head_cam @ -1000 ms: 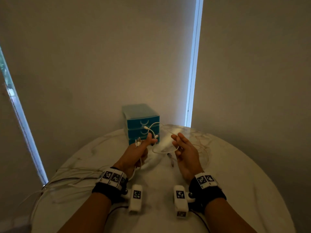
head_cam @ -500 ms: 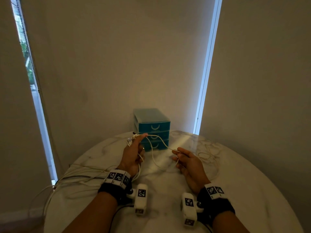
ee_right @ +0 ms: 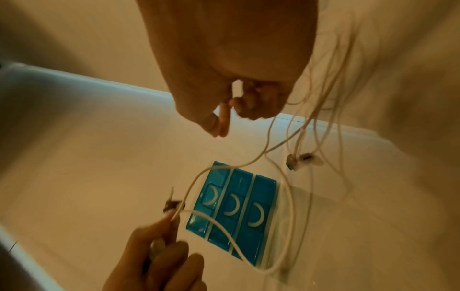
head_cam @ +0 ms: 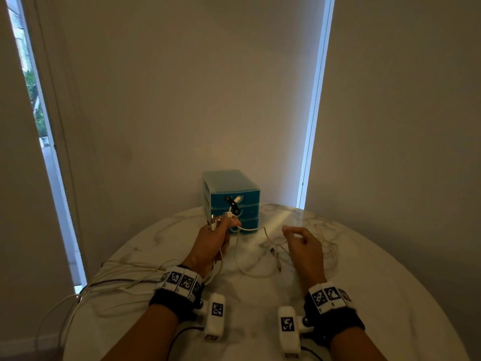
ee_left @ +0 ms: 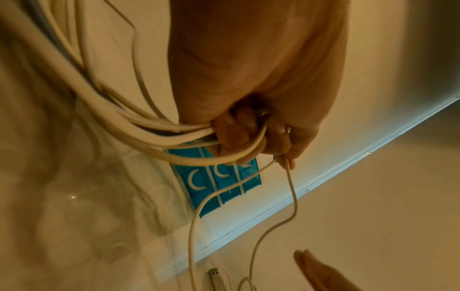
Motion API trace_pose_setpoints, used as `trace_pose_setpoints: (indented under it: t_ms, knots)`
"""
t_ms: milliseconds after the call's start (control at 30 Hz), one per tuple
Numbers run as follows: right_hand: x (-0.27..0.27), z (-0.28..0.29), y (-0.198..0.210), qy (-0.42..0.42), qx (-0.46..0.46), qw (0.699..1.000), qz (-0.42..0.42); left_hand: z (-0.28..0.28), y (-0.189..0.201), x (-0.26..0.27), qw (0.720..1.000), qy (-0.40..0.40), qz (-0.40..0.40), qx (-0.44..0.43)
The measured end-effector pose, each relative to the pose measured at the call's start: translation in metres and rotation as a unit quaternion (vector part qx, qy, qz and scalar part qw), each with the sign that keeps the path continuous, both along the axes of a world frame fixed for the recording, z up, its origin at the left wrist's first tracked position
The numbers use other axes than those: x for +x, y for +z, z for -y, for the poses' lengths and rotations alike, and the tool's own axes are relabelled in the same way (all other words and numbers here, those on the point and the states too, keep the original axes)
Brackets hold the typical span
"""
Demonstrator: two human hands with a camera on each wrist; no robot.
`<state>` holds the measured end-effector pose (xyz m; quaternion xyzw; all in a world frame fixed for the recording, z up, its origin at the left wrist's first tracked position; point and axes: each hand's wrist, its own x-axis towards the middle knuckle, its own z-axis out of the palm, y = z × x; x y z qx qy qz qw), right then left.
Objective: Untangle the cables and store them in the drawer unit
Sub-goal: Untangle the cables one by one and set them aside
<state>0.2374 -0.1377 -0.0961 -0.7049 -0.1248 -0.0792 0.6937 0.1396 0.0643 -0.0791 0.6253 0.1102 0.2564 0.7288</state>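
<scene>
A person's two hands work above a round marbled counter [head_cam: 377, 282], with a blue three-drawer unit [head_cam: 231, 188] at its far edge against the wall serving as landmark; all three drawers appear closed. Directly in front of the unit, the left hand [head_cam: 210, 243] is raised, its fingers clenched round a bundle of white cables [ee_left: 139, 126], with several plug ends [head_cam: 218, 218] gathered at the fingertips; collecting the connectors in one grip presumably keeps the sorted ends from re-tangling. From this hand one cable [head_cam: 247, 229] loops down across the unit's front toward the counter. The right hand [head_cam: 304, 246], to the right of the unit and nearer the person, hovers with fingers loosely curled, thumb and forefinger close together; thin cords [ee_right: 323, 94] hang just beside it, but whether any is pinched cannot be told. More loose cable [head_cam: 263, 267] lies on the counter between the hands, and a further mass [head_cam: 104, 280] trails off the counter's edge well left of the unit. Judged from this layout, untangling is under way and nothing visible is stored yet.
</scene>
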Motion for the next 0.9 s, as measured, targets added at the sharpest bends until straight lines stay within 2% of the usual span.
trace_pose_setpoints:
  t_ms: [133, 200, 300, 367, 433, 500, 600, 700, 733, 800, 900]
  knots:
    - [-0.016, -0.009, 0.012, 0.085, 0.007, 0.986, 0.144, 0.004, 0.002, -0.003, 0.998, -0.033, -0.015, 0.058]
    - [-0.019, -0.016, 0.011, 0.131, -0.016, 0.977, 0.169, 0.007, 0.003, -0.006, 0.994, -0.043, -0.022, 0.102]
    - [-0.019, -0.021, 0.006, 0.145, -0.041, 0.972, 0.178, 0.012, 0.004, -0.01, 0.986, -0.059, -0.048, 0.149]
    - [-0.018, -0.023, 0.001, 0.158, -0.06, 0.977, 0.133, 0.015, 0.004, -0.012, 0.98, -0.077, -0.054, 0.173]
    - [-0.02, -0.024, -0.002, 0.2, -0.058, 0.977, 0.05, 0.017, 0.005, -0.013, 0.976, -0.082, -0.059, 0.195]
    - [-0.024, -0.024, -0.001, 0.222, -0.043, 0.974, 0.023, 0.018, 0.006, -0.013, 0.974, -0.078, -0.063, 0.204]
    - [-0.025, -0.019, 0.007, 0.157, 0.032, 0.987, 0.026, 0.017, 0.007, -0.012, 0.982, -0.056, -0.053, 0.175]
    - [-0.024, -0.012, 0.013, 0.112, 0.13, 0.985, -0.017, 0.015, 0.007, -0.01, 0.985, -0.041, -0.026, 0.166]
    - [-0.025, -0.012, 0.014, 0.11, 0.12, 0.986, -0.032, 0.016, 0.008, -0.01, 0.984, -0.041, -0.012, 0.173]
    - [-0.029, -0.014, 0.015, 0.143, 0.042, 0.987, -0.055, 0.019, 0.008, -0.009, 0.982, -0.035, 0.005, 0.183]
    - [-0.035, -0.022, 0.02, 0.281, -0.034, 0.956, -0.078, 0.017, 0.008, -0.009, 0.983, -0.007, 0.006, 0.185]
